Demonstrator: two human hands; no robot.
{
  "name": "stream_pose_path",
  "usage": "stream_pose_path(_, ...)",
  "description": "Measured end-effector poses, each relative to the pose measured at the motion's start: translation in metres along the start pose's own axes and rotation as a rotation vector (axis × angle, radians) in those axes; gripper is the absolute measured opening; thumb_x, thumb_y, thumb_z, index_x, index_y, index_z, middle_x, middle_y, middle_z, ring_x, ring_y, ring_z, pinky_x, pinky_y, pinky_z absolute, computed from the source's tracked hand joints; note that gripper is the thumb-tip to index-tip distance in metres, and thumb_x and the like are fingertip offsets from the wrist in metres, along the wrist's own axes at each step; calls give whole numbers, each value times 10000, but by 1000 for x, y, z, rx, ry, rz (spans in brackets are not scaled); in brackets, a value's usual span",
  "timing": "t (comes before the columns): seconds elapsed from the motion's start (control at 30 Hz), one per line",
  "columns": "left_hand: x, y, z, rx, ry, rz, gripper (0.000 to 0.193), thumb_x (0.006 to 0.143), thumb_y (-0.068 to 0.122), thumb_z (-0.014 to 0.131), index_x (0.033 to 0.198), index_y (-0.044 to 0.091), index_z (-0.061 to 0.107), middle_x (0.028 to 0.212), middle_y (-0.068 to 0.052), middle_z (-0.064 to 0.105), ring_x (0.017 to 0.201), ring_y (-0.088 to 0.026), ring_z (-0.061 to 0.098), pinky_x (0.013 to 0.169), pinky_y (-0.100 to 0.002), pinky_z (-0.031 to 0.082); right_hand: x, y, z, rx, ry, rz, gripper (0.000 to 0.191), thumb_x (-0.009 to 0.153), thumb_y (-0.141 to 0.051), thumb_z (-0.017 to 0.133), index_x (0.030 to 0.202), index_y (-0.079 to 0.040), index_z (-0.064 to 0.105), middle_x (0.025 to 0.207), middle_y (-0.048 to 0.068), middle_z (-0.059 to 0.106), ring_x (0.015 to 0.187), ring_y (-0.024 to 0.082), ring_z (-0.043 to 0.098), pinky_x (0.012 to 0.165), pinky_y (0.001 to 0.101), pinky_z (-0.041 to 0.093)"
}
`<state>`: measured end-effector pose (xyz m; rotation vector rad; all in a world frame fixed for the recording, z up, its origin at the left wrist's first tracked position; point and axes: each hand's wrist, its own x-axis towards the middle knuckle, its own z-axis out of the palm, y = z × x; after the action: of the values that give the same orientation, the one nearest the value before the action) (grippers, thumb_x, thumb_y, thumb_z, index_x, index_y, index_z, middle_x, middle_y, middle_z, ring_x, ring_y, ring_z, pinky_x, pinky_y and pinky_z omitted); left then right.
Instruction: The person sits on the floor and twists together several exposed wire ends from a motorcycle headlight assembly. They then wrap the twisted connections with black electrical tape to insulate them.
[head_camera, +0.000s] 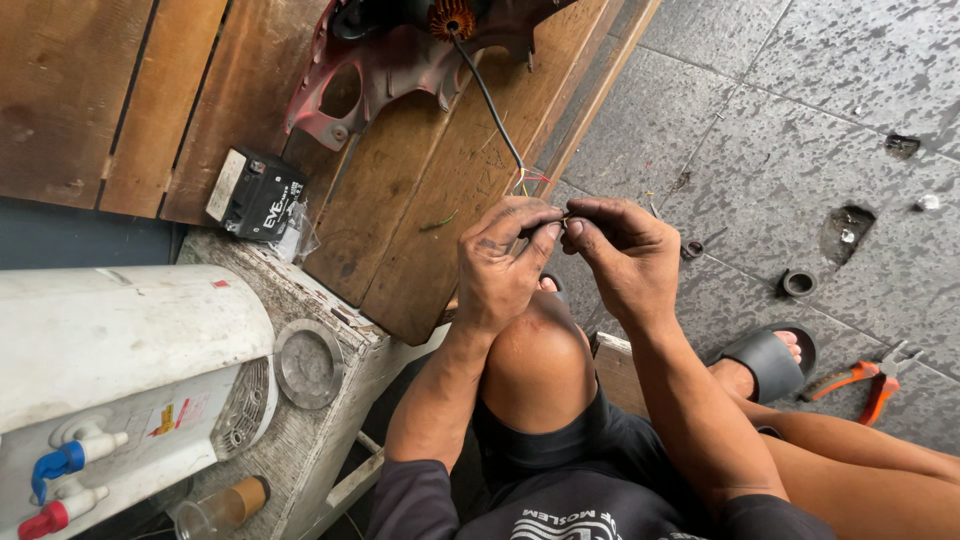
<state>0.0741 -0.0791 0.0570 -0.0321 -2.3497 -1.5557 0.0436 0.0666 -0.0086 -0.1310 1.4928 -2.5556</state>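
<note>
Down over a bent knee, both hands met fingertip to fingertip. The left hand (500, 262) pinched the bare ends of thin coloured wires (533, 181) between thumb and forefinger, and the right hand (625, 252) pinched the same ends from the other side, its fingers curled tight; the two thumbs nearly touched. The wire ends lay right at that pinch, just above the knee. From there a black cable (490, 100) ran up across the wooden planks (420, 200) to an orange copper coil (452, 17) set in a red metal housing (385, 70) at the top edge of the view.

On the left, a small black battery (257, 194) sat at the foot of the planks, beside a white water dispenser (120, 340) with a blue tap and a red tap. Orange-handled pliers (862, 381) lay on the grey stone floor (800, 120), well apart from the hands, near a foot in a black sandal (768, 360). A black rubber ring (798, 283) lay on the floor further out.
</note>
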Motion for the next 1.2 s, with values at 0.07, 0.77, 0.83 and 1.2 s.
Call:
stream_pose_path(0.07,0,3,0,-14,-9,-16,134,954,-17,711,1083,9,734,1093,-85,718,948,-155,728,768,-262,608,-1,0,0,-18,-4,2,203,968,3,736,1160,61,707,1013,97,744,863,121,694,779,259,594)
stream_pose_path(0.77,4,9,-4,9,-81,-42,110,971,82,660,1010,-10,706,987,-112,714,810,-179,723,653,-289,596,7,-21,1,-448,-178,-240,130,938,85,709,1005,-14,658,957,63,702,871,115,680,729,274,527)
stream_pose_path(0.83,7,7,-7,14,-84,-33,123,1019,95,624,996,-8,688,949,-107,716,797,-174,697,676,-296,582,9,-22,4,-611,-180,-461,165,902,97,717,1007,-7,644,964,93,681,873,179,685,729,295,538)
stream_pose_path(1.2,13,-6,-5,72,-49,-82,156,1032,183,615,1011,34,657,808,-87,666,708,-197,648,661,-329,530,18,-28,15,-975,59,-1069,303,834,-22,847,1080,-115,697,1217,180,538,1127,360,524,910,424,506)
